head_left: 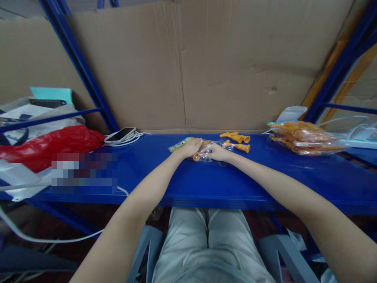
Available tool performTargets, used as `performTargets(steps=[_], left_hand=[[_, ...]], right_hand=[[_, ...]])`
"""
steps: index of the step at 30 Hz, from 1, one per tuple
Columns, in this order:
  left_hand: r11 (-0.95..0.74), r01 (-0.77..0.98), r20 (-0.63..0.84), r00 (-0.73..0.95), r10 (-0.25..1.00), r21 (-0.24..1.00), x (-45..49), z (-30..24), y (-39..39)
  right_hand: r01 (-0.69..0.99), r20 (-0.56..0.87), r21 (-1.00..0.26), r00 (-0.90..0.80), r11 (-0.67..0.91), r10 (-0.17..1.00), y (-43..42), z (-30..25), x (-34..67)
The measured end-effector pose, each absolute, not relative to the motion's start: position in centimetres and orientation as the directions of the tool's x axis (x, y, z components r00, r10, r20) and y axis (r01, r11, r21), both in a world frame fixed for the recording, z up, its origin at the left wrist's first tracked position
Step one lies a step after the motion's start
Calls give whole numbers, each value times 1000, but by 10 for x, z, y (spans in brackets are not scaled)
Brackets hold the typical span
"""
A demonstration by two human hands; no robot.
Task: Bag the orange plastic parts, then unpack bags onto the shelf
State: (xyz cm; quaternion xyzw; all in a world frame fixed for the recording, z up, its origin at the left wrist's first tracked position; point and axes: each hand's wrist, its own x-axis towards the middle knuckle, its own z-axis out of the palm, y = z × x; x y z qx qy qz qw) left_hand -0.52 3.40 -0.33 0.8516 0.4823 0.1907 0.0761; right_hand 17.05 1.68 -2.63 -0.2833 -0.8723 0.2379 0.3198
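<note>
Over at the blue table [203, 184], the seated person has both hands on a clear plastic bag [208, 156] near the back edge, right in front of the body. Orange plastic shows through the film, and one rounded orange end [196, 157] sits between the hands. The left hand [190, 147] lies across the packet from above, beside a green printed card [177, 145] that pokes out past its wrist side. The right hand [218, 152] is against the bag's other side. From where I stand the fingers blur into the shiny film, so I can't tell whether either hand pinches it or merely presses on it.

Just beyond the right hand, loose orange pieces [237, 146] with flared ends lie on the bare tabletop. Well over to the right, a pile of clear bags [304, 137] is packed full of similar orange pieces. Far left, a red plastic bag [63, 143] slumps, its contents hidden; near it, a phone [120, 135] rests on a coiled white cable [129, 139].
</note>
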Motion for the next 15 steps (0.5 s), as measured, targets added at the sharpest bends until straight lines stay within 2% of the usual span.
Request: performTargets(steps=[5,10,15], left_hand=[[-483,811,168,453,876,329,-5,-7,35],[-454,827,123,439,890,333,-3,-1,33],[-441,829,111,431,896,343,-2,1,31]], right_hand=[[352,414,-564,-663,747,624,19,-28,171],[426,531,-396,-617,813,581,17,-21,168],[685,540,-304,-450,663,712,10,-19,171]])
